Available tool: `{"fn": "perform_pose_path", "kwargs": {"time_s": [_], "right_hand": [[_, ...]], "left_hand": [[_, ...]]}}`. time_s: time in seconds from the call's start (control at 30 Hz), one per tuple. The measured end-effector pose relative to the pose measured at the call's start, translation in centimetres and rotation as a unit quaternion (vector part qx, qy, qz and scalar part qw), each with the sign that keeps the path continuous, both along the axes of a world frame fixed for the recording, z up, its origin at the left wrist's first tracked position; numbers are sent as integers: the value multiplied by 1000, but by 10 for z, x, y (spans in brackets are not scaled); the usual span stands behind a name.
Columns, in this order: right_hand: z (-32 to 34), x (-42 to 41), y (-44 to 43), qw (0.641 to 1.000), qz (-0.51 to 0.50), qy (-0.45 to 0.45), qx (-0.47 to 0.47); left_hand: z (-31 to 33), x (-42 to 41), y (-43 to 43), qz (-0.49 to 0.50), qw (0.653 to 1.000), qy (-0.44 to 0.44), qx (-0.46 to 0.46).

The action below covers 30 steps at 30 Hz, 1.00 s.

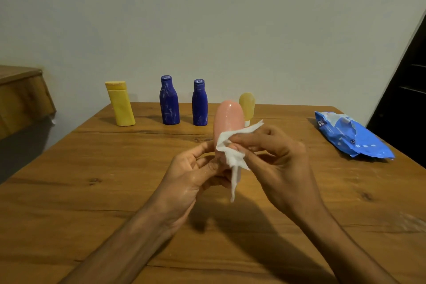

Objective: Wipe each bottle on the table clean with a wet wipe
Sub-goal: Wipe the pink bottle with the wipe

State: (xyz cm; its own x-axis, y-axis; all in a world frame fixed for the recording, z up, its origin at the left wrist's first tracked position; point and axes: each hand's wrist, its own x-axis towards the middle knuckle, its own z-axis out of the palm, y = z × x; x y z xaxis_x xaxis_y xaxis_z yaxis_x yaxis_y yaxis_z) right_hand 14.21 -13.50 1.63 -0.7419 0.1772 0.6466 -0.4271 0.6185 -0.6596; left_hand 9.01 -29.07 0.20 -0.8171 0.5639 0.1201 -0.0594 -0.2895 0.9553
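Pink bottle (228,120): held above the middle of the wooden table (92,168), roughly upright, rounded end uppermost. The lower end is grasped by the left hand (196,175), with fingers and thumb curled round it. The wet wipe (232,145) is pinched by the right hand (276,159) and pressed against the bottle's mid-body. One corner sticks out to the right and a loose tail hangs below the hands. A wet gloss is noted on the bottle's upper part.

Standing in a row near the far edge, well apart from the hands: yellow flip-cap bottle (121,104), left blue bottle (169,101), right blue bottle (199,104), small yellow bottle (247,105). The last is partly hidden behind the pink one. Pale scratch-like marks are seen on both blue bottles. The blue wipes pack (352,138) lies at the right, its flap lifted.

Step in hand, as judged: wiping of the pink bottle's body.
- The left-hand hold is to be kept firm, since the wetted surface is likely slippery.
- The wipe is better spread flat under the fingertips than bunched, so that more of it bears on the plastic.
- The bottle is to be turned in the left hand while strokes are drawn along its length.
- The lower end, covered by the left fingers, is probably unwiped; a re-grip higher up would be needed to reach it.
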Motion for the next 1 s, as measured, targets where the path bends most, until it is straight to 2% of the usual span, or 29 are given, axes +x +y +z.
{"fn": "perform_pose_path", "kwargs": {"time_s": [0.23,0.37,0.53,0.63,0.83,0.93,1.0], "right_hand": [[2,-5,8,998,-27,60,-10],[2,-2,6,999,29,28,37],[5,-5,5,999,-5,38,27],[4,-2,4,995,44,9,85],[5,-7,9,994,-29,44,93],[2,-4,5,993,32,-11,114],[1,-5,4,992,33,-24,119]], "left_hand": [[1,3,1,-27,997,52,-45],[0,1,2,-10,997,59,-41],[-3,2,2,-20,997,61,-50],[-3,1,1,-7,996,75,-48],[-5,4,4,-8,989,108,-97],[-8,1,4,19,985,122,-116],[-10,0,4,28,981,137,-135]]}}
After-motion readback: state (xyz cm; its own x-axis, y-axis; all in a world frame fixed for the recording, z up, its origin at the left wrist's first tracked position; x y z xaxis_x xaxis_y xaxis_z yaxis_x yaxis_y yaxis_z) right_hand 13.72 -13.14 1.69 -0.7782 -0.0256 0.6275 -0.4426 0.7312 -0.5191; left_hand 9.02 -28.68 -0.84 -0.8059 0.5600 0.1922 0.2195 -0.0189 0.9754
